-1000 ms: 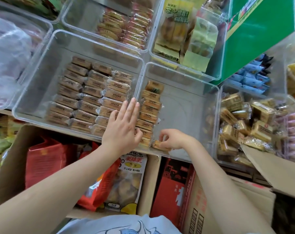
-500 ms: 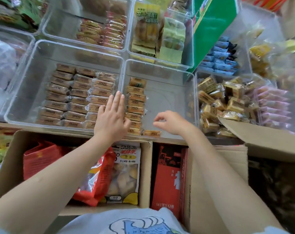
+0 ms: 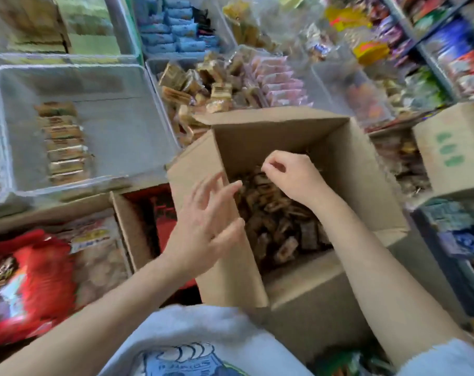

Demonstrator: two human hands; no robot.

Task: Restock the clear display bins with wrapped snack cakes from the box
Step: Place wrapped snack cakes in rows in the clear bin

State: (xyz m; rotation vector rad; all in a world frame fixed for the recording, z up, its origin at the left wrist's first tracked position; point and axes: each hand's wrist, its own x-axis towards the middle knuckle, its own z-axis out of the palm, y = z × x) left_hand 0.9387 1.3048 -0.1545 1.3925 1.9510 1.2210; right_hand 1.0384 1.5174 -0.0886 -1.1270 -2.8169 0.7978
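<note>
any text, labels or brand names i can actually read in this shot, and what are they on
None reads for certain; motion blur smears all print.
Green marks on the cardboard box at right: too blurred to read.
Yellow label on the clear snack bag: unreadable.
Print on the red bag: unreadable.
Small lettering on the shirt graphic: too small and blurred.
Wrappers in the clear bin and the open box: no legible text.
</note>
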